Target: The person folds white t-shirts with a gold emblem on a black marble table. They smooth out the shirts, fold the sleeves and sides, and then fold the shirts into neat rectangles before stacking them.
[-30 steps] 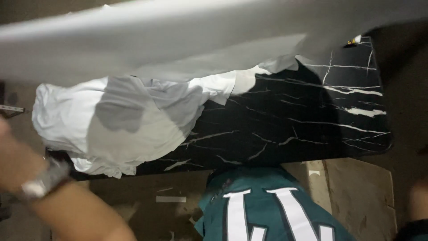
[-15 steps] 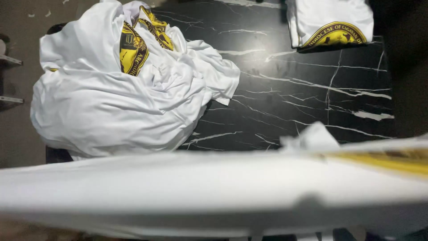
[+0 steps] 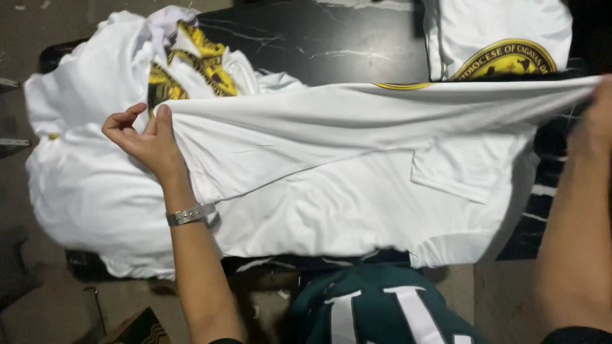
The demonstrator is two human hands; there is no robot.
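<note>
A white shirt point(image 3: 357, 185) with a yellow print along its top fold lies stretched across a black marble table point(image 3: 338, 44). My left hand point(image 3: 145, 137) pinches the shirt's left edge between thumb and fingers; a metal bracelet sits on that wrist. My right hand point(image 3: 596, 111), blurred at the right edge of the view, grips the shirt's far right end and pulls it taut.
A heap of white shirts with yellow prints point(image 3: 95, 127) covers the table's left part. A folded white shirt with a round yellow emblem point(image 3: 503, 38) rests at the back right. My green jersey point(image 3: 376, 306) shows at the bottom, above a bare floor point(image 3: 51, 306).
The shirt was waving in the air across the view; now it has come down flat on the table, stretched between my two hands.
</note>
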